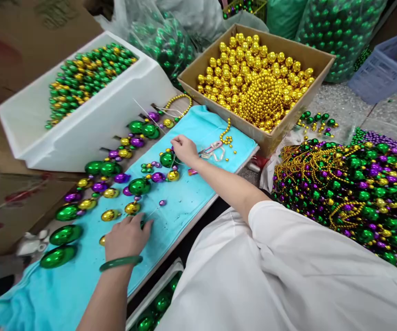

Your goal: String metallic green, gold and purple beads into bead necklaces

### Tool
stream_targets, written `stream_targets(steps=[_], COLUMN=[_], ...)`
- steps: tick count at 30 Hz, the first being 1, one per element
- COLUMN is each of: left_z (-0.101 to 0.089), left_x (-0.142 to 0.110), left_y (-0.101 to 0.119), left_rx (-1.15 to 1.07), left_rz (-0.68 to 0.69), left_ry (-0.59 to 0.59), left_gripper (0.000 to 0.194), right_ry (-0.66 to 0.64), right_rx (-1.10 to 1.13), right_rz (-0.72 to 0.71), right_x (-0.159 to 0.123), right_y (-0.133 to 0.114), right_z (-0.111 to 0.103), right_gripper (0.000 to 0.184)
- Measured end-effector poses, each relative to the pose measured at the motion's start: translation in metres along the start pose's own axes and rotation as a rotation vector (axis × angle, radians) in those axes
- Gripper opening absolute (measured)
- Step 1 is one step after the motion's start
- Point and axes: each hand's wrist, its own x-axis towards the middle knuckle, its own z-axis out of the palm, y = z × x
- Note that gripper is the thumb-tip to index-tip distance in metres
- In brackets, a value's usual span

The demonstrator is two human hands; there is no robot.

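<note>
Head view, left to right. Far left of both hands: white foam box (81, 124) full of green and gold beads, tilted toward the bench. Below it, blue cloth (184, 207) carrying a diagonal row of green, gold and purple beads.

Left hand (127, 236), green bangle (121, 263) on the wrist, palm down on the cloth, fingers curled and pressed on something small at the fingertips; probably the end of a thin string, too fine to confirm. Gold bead (133, 208) just above the knuckles, loose purple bead (162, 202) up and right of the fingertips.

Right hand (184, 149), arm stretched forward across the cloth, wrist low, thumb and fingers pinched together beside a green bead (167, 159) touching the fingertips. Pinching bead or string: cannot tell. Scissors (212, 149) just right of that hand, short gold bead strand (226, 135) beyond.

Further right: cardboard box (309, 59) of gold beads, then a big heap of finished necklaces (350, 188) right of the forearm.

Risks, as judgement:
- Round beads on a soft cloth: any tug on the string or cloth likely sends the row rolling, order lost.
- Loose purple bead near the bench edge, easy to knock off with the sleeve.
- Right forearm sweeping back could catch scissors.
- String slack between hands could snag on neighbouring beads.
</note>
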Motion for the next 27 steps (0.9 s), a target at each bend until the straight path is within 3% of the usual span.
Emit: stream_targets(steps=[4,8,12,16,18,24,27], left_z=[0.003,-0.008,-0.013,0.008,0.025,0.062,0.057], left_x=[-0.008,-0.022,-0.026,-0.034,-0.036,-0.028,-0.021], left_y=[0.003,0.002,-0.031,-0.076,-0.087,-0.081,-0.075], left_rx=[-0.055,-0.229,-0.468,-0.649,-0.727,-0.971,-1.240], left_rz=[-0.027,-0.070,-0.233,-0.539,-0.592,-0.540,-0.621], left_ry=[0.051,0.089,0.247,0.271,0.220,0.153,0.301], left_gripper=[0.057,0.053,0.039,0.035,0.034,0.029,0.029], right_ry=[-0.002,-0.115,-0.237,-0.326,-0.388,-0.531,-0.601], right_rx=[-0.005,0.077,0.170,0.194,0.183,0.101,0.065], right_rz=[-0.136,-0.238,-0.290,-0.260,-0.235,-0.220,-0.223], right_x=[-0.013,-0.039,-0.052,-0.069,-0.080,-0.103,-0.112], right_y=[-0.012,-0.022,-0.015,-0.004,-0.001,-0.002,-0.008], right_z=[-0.011,-0.023,-0.025,-0.024,-0.024,-0.016,-0.011], right_gripper=[0.013,0.009,0.008,0.015,0.016,0.015,0.015])
